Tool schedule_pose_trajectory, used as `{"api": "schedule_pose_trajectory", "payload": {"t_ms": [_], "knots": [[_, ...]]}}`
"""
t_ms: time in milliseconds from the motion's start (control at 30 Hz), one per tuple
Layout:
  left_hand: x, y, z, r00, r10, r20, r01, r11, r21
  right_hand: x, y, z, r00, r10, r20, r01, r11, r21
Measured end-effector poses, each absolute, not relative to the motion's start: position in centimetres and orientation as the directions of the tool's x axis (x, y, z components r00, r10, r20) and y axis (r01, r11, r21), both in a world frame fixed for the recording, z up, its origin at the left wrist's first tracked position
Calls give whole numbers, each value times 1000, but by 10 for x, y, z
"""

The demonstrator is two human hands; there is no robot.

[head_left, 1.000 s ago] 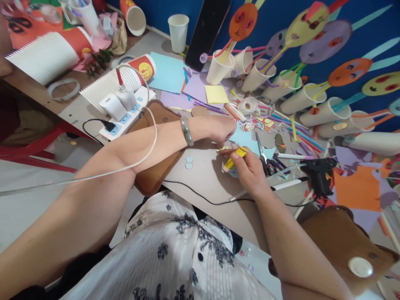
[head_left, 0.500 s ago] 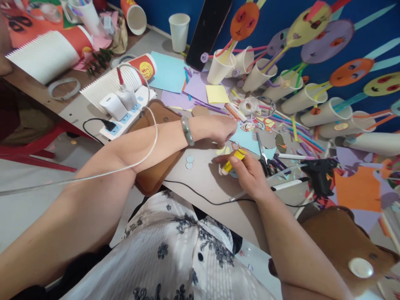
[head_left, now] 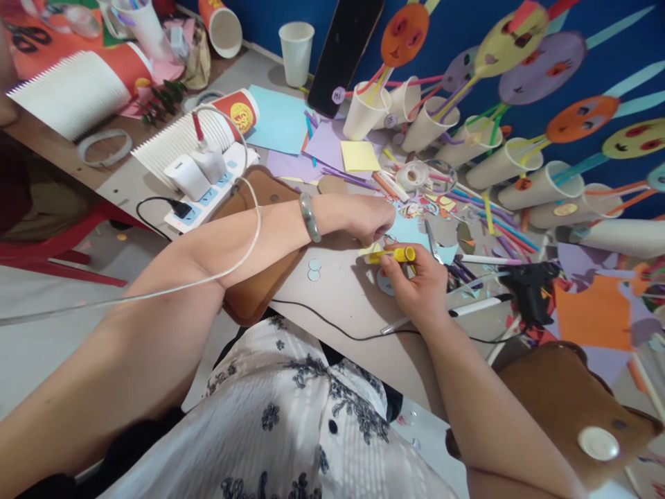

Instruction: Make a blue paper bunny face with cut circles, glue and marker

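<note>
My right hand (head_left: 424, 284) is closed around a yellow glue stick (head_left: 392, 255), held almost level with its pale tip toward the left. Just beyond that tip, my left hand (head_left: 371, 216) is curled with its fingers pointing down at the table. What those fingertips hold or press is hidden; small pale yellow paper pieces (head_left: 368, 250) show right below them. A round light blue paper piece (head_left: 385, 283) lies partly under my right hand. Two small light blue paper circles (head_left: 314, 269) lie on the table, left of both hands.
Scissors (head_left: 432, 242) and a black glue gun (head_left: 530, 291) lie at the right. Paper cups with paper faces (head_left: 584, 129) line the back wall. A power strip (head_left: 208, 194) stands left of my forearm, and a white cable (head_left: 258, 222) crosses it.
The glue stick has turned from slanted to nearly level, and its tip has risen closer to my left fingers. My left hand stays almost in place.
</note>
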State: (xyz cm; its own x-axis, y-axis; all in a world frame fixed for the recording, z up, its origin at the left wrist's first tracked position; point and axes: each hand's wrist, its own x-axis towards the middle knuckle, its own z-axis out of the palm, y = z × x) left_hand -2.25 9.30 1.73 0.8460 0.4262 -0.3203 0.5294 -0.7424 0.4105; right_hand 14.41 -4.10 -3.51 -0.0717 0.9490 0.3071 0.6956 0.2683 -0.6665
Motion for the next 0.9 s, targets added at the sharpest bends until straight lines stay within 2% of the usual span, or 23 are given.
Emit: {"api": "schedule_pose_trajectory", "payload": {"t_ms": [167,367,567,733,900], "knots": [[-22,95,16,846,417,-333,531,-724,441,143,-37,-40,-140,926,350,737,333,-587],[-22,92,22,827,439,-350,558,-711,428,141,-36,-40,-186,928,321,764,343,-546],[-23,91,23,819,455,-350,570,-715,405,139,-36,-35,-239,918,316,733,384,-561],[-23,92,21,829,448,-335,558,-715,423,141,-38,-37,-126,932,341,738,317,-595],[-23,93,22,817,452,-358,574,-700,425,140,-37,-40,-174,922,345,757,350,-552]]}}
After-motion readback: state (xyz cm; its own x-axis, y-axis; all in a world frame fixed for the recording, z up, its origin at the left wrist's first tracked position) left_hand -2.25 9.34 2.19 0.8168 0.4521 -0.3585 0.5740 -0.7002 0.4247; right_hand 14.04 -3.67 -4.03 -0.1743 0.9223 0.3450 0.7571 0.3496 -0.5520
